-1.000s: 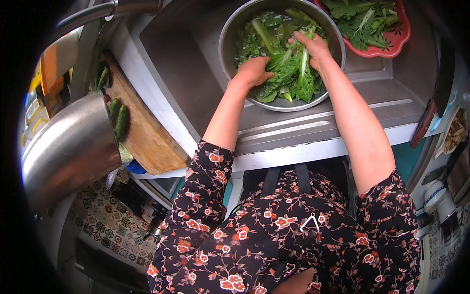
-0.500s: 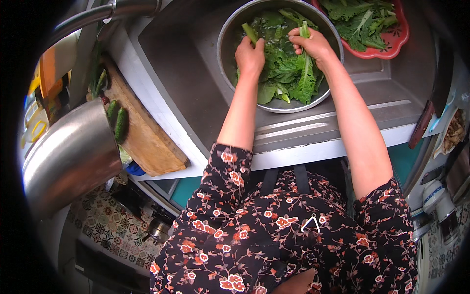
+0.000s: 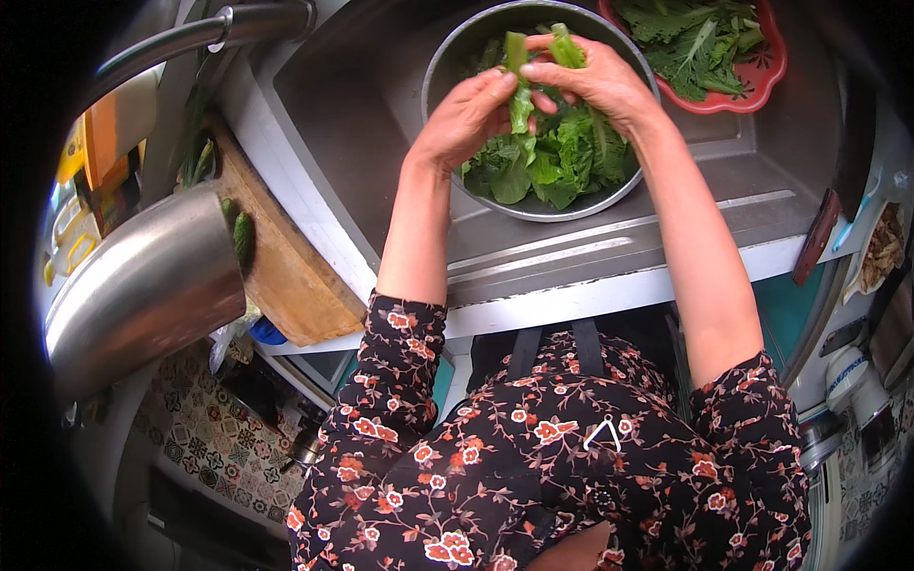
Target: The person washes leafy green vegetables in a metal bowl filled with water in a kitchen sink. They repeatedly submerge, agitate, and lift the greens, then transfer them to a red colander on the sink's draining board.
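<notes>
A round metal pot (image 3: 430, 95) stands in the sink, holding loose leafy greens (image 3: 571, 162). Over it, my left hand (image 3: 466, 119) pinches a pale green leaf stalk (image 3: 519, 81), thumb toward me. My right hand (image 3: 600, 81) is closed on another leaf stalk (image 3: 566, 46), and its fingertips meet the stalk at my left hand. Both hands are close together above the pot's far half. The lower ends of the leaves blend in with the greens below.
A red scalloped basket (image 3: 776, 71) of greens sits at the back right. Left of the sink are a wooden cutting board (image 3: 295, 295), a cucumber (image 3: 244, 238) and a large shiny metal cylinder (image 3: 148, 285). A faucet (image 3: 162, 46) arches at upper left; a brown handle (image 3: 819, 238) lies on the right edge.
Both hands have risen from the greens and come together over the pot with their leaf stalks. My left hand has turned so its thumb side faces up.
</notes>
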A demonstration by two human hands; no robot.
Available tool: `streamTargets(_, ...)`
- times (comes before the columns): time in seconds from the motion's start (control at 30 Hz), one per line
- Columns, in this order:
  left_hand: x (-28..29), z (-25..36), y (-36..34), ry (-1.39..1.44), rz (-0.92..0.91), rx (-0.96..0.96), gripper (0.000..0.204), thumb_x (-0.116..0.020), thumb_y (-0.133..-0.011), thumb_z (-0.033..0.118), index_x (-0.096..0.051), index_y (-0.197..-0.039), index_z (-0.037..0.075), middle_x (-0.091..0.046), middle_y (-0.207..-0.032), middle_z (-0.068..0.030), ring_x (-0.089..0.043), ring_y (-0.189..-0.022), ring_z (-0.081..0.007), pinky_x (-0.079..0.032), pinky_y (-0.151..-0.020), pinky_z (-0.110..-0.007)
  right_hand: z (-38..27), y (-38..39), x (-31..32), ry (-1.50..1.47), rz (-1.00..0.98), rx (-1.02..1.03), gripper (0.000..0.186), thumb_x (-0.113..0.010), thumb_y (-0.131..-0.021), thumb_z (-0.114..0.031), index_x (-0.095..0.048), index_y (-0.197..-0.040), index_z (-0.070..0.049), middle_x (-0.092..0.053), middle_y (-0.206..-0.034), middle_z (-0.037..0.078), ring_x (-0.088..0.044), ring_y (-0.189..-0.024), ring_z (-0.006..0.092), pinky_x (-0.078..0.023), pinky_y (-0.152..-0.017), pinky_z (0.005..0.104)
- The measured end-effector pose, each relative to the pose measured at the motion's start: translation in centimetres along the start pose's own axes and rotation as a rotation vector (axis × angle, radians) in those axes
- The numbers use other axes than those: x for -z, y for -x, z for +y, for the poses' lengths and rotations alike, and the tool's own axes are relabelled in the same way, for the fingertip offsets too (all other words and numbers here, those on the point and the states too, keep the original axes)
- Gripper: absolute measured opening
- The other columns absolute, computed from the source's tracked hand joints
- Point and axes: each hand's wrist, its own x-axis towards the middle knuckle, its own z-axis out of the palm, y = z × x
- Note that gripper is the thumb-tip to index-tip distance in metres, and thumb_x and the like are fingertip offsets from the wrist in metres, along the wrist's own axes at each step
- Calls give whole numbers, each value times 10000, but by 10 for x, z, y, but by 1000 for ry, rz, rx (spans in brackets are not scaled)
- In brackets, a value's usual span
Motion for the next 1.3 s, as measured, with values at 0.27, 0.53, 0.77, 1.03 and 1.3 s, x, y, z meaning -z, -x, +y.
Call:
streamTargets(0.27, 3, -19, -13, 31, 76, 272, 389, -421, -890, 369, -506, -1043, 21, -573, -812, -75, -453, -566, -98, -389, -548, -233, 53, -15, 9, -129, 109, -93, 275, -725, -664, -187, -589, -857, -48, -556, -688, -33, -431, -555, 46, -330, -495, 187)
streamTargets(0.53, 12, -33, -26, 9, 117, 388, 253, -408, -884, 145, -534, -1015, -30, -595, -847, -78, -552, -701, -135, -483, -662, -264, 75, -24, 2, -340, 203, -48, 398, -725, -652, -118, -533, -983, -12, -545, -650, 9, -465, -524, 78, -379, -484, 224)
streamTargets(0.77, 32, -61, -44, 192, 108, 572, 267, -411, -868, 124, -546, -1044, -26, -598, -832, -81, -558, -678, -132, -498, -642, -256, 109, -42, 6, -237, 449, -292, 233, -632, -775, -230, -571, -866, -25, -565, -678, 49, -501, -543, 112, -425, -500, 260)
streamTargets(1.03, 22, -70, -61, -281, 280, 471, 334, -479, -876, 269, -593, -892, -45, -603, -726, -82, -541, -542, -122, -449, -464, -225, 115, -36, 13, -171, 309, -278, 270, -639, -775, -262, -574, -883, -23, -571, -713, 22, -529, -608, 113, -432, -556, 240)
streamTargets(1.3, 37, -72, -59, -161, 138, 534, 157, -557, -810, 67, -599, -927, -30, -622, -773, -81, -581, -617, -132, -507, -593, -242, 119, -37, 17, -284, 287, -290, 278, -676, -727, -264, -583, -823, -20, -584, -684, 35, -518, -540, 106, -407, -467, 230)
